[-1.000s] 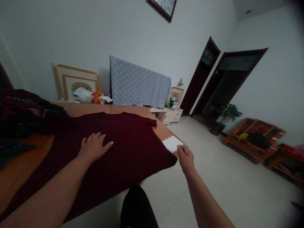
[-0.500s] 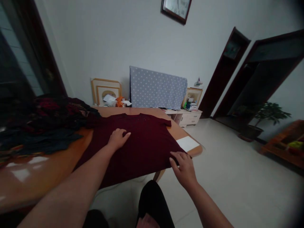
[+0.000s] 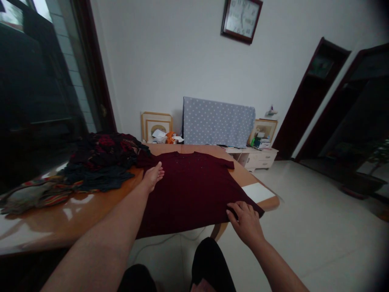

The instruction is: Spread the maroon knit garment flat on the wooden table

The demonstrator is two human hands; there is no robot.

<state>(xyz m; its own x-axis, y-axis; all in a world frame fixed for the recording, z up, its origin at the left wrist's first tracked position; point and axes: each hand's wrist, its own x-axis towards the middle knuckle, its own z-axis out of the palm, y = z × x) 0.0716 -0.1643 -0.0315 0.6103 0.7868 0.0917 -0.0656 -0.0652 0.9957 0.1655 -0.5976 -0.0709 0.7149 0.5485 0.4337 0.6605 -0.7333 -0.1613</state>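
A dark red shirt [image 3: 194, 182] lies spread flat on a wooden table [image 3: 100, 202], its hem hanging over the near edge and its collar toward the far side; the left hand [image 3: 152, 175] rests on the shirt's left edge near the sleeve, palm down, fingers held together and laid flat, gripping nothing; the right hand [image 3: 245, 221] sits at the shirt's near right corner, fingers curled over the hem, though whether they pinch the cloth cannot be told from this angle; the two hands are well apart, with most of the shirt between them. Just beside the shirt's right edge lies a white sheet [image 3: 257, 192] on the table's end; to the left, touching the shirt's sleeve, a heap of dark clothes [image 3: 100, 162] covers that part of the table. Beyond the table a dotted blue cover [image 3: 218, 121] stands against the wall, with frames [image 3: 156, 125] to its left and a clock [image 3: 241, 18] above.
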